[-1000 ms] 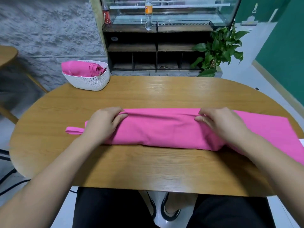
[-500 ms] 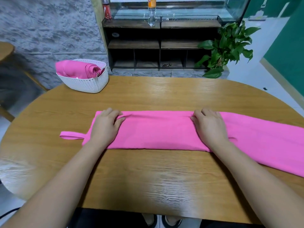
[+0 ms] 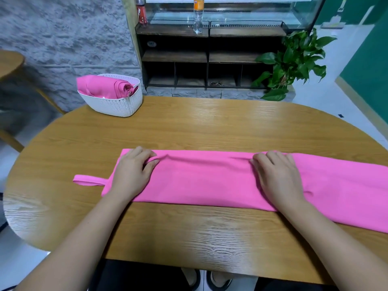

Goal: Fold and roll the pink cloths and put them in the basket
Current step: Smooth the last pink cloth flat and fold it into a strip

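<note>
A folded pink cloth [image 3: 205, 177] lies as a long band on the wooden table [image 3: 210, 127], nearer the person than the white basket [image 3: 117, 106] and stretching away to its right past the picture's edge. A rolled pink cloth [image 3: 100, 87] already sits in that basket. The left hand [image 3: 132, 173] rests on the cloth end closest to the basket, bent fingers and thumb pinching a small ridge at the far edge. The right hand [image 3: 277, 177] lies further from the basket, fingers nearly straight and pressing flat. The fabric looks light, soft and limp, so it should crease easily and slide on the smooth wood. Rolling probably wants both hands at one short end, beside the hanging loop [image 3: 88, 180].
</note>
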A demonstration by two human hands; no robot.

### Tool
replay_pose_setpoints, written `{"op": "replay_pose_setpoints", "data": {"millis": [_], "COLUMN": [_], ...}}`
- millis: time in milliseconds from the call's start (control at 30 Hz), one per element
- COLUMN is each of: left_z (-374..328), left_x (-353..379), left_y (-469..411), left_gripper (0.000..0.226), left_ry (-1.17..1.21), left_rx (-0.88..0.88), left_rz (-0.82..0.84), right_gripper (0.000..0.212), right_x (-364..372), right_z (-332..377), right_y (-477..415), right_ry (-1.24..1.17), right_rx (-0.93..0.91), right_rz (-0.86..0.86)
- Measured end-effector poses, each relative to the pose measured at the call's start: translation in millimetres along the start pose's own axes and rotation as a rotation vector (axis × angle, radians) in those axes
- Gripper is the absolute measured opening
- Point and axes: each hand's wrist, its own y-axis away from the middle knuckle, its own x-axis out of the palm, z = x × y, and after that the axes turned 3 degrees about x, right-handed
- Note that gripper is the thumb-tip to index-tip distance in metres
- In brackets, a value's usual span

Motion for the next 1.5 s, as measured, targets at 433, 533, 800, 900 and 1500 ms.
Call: {"op": "replay_pose_setpoints", "data": {"millis": [433,533,800,900,1500], "left_z": [12,23,38,46,-26], "left_x": [2,1,-7,-10,22], "left_y": [-3,-5,-10,-12,-46], "left_gripper": [0.011,0.012,0.010,0.009,0.008], "left_ry": [-0.036,-0.087,-0.060,-0.019,-0.180], "left_rx": [-0.107,-0.150,-0.362,-0.431,-0.142], "left_rz": [-0.057,-0.091,-0.164,-0.199,-0.040], "right_gripper": [0.026,0.027,0.031,0.030,0.028], "right_x": [46,45,41,41,45], "right_z": [-11,-12,-8,-7,-8], "right_y": [-43,-42,-41,-40,-41], "right_ry": [-0.048,-0.073,-0.100,-0.107,-0.102], "right_rx": [0.065,0.083,0.083,0.086,0.095], "right_rz": [0.219,0.231,0.211,0.196,0.200]}}
